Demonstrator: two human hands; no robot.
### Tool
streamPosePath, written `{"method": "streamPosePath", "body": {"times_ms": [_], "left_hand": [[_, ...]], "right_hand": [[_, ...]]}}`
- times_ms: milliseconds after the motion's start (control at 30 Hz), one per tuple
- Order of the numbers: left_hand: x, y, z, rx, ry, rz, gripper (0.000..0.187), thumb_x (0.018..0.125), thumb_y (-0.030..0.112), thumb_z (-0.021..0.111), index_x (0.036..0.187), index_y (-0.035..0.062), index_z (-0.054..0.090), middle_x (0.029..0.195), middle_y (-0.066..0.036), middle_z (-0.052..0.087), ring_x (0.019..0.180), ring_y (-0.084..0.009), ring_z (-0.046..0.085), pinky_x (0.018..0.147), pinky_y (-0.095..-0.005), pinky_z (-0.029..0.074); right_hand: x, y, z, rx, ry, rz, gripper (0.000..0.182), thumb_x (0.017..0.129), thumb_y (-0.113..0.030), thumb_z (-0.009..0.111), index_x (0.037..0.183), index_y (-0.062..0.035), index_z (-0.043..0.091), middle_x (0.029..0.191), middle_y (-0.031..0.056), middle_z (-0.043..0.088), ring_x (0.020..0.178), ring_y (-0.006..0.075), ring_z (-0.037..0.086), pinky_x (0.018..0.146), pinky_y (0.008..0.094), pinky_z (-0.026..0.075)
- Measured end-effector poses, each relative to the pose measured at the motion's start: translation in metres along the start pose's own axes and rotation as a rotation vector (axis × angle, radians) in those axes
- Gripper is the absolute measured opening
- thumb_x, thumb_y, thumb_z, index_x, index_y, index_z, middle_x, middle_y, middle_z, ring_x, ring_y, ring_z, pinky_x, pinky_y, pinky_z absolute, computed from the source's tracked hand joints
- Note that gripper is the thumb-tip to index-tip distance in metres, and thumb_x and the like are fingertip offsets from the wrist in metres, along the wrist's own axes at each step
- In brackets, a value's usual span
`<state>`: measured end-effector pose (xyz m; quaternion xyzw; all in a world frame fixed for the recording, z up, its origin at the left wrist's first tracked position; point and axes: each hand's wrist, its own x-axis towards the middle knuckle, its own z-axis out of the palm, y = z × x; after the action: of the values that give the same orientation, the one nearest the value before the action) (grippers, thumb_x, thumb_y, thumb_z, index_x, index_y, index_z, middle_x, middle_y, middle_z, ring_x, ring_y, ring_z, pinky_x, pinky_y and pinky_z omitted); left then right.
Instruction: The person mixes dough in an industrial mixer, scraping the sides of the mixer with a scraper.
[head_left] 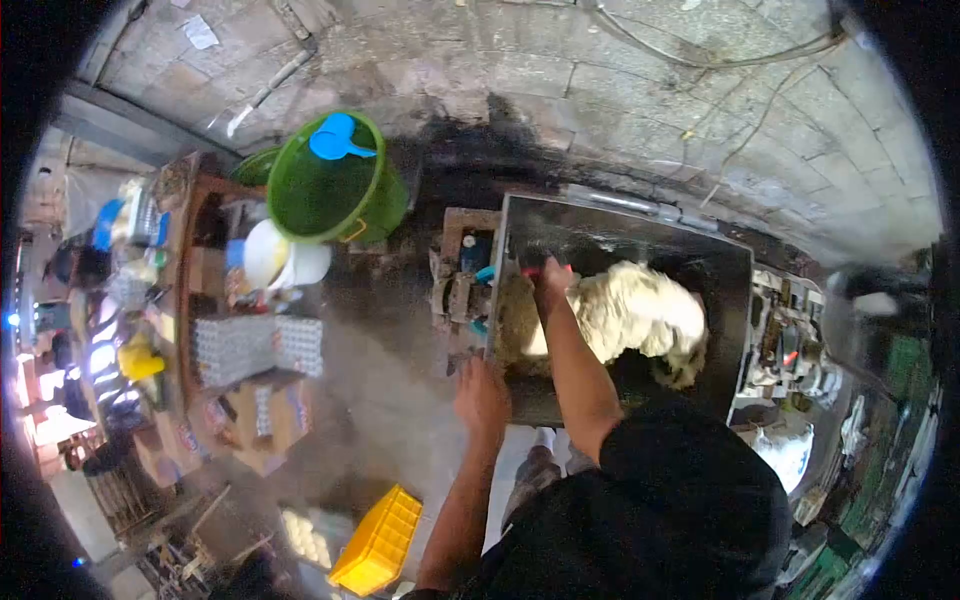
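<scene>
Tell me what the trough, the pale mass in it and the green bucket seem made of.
Trough: likely metal, dull and dark, going by its thin, straight rim. Pale mass: apparently soft dough, matte, judging by its lumpy folds and ragged edge. Green bucket: probably plastic, smooth with a slight sheen, given its even colour and rounded rim.
</scene>
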<state>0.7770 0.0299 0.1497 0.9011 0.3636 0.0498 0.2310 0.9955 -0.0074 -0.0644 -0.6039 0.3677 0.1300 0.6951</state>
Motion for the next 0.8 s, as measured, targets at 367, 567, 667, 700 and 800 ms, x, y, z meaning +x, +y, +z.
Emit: {"method": "streamPosePath", "body": {"times_ms": [367, 567, 667, 700, 800], "left_hand": [[0.001, 0.010, -0.016, 0.029, -0.217, -0.110, 0.030, 0.090, 0.017, 0.051, 0.118, 0.0045, 0.053, 0.107, -0.017, 0.061, 0.095, -0.0383, 0.059, 0.076, -0.0478, 0.050], [0.001, -0.003, 0.003, 0.003, 0.089, 0.062, 0.024, 0.097, 0.025, 0.048, 0.087, 0.0039, 0.052, 0.086, -0.019, 0.061, 0.074, -0.0423, 0.059, 0.058, -0.0505, 0.047], [0.002, -0.001, 0.002, 0.029, 0.022, 0.026, 0.022, 0.095, 0.025, 0.050, 0.092, 0.0037, 0.053, 0.091, -0.019, 0.061, 0.079, -0.0414, 0.060, 0.062, -0.0504, 0.048], [0.005, 0.003, -0.004, 0.044, -0.049, -0.026, 0.022, 0.094, 0.025, 0.051, 0.097, 0.0035, 0.054, 0.095, -0.020, 0.062, 0.084, -0.0404, 0.061, 0.066, -0.0503, 0.050], [0.003, 0.006, -0.010, 0.043, -0.076, -0.066, 0.022, 0.093, 0.025, 0.053, 0.099, 0.0032, 0.056, 0.097, -0.021, 0.062, 0.086, -0.0400, 0.062, 0.068, -0.0502, 0.051]], "right_hand": [[-0.074, -0.160, -0.052, 0.226, -0.137, 0.102, 0.017, 0.091, -0.007, 0.058, 0.097, 0.0068, 0.050, 0.081, 0.0117, 0.055, 0.065, 0.0245, 0.059, 0.053, 0.0404, 0.056], [-0.034, -0.117, -0.004, 0.585, -0.006, 0.168, 0.010, 0.086, 0.003, 0.057, 0.094, -0.0024, 0.058, 0.090, 0.0082, 0.060, 0.077, 0.0227, 0.062, 0.064, 0.0388, 0.057], [0.059, -0.029, 0.024, 0.626, 0.058, 0.219, 0.009, 0.081, -0.002, 0.062, 0.089, -0.0021, 0.058, 0.087, 0.0079, 0.061, 0.071, 0.0228, 0.062, 0.057, 0.0397, 0.053], [0.083, -0.008, 0.030, 0.526, 0.095, 0.218, 0.009, 0.081, -0.003, 0.062, 0.088, -0.0027, 0.058, 0.086, 0.0082, 0.061, 0.070, 0.0230, 0.061, 0.057, 0.0395, 0.053], [0.077, -0.004, 0.019, 0.323, 0.164, 0.182, 0.010, 0.082, -0.006, 0.060, 0.091, -0.0038, 0.058, 0.085, 0.0095, 0.061, 0.070, 0.0239, 0.062, 0.057, 0.0392, 0.052]]}}
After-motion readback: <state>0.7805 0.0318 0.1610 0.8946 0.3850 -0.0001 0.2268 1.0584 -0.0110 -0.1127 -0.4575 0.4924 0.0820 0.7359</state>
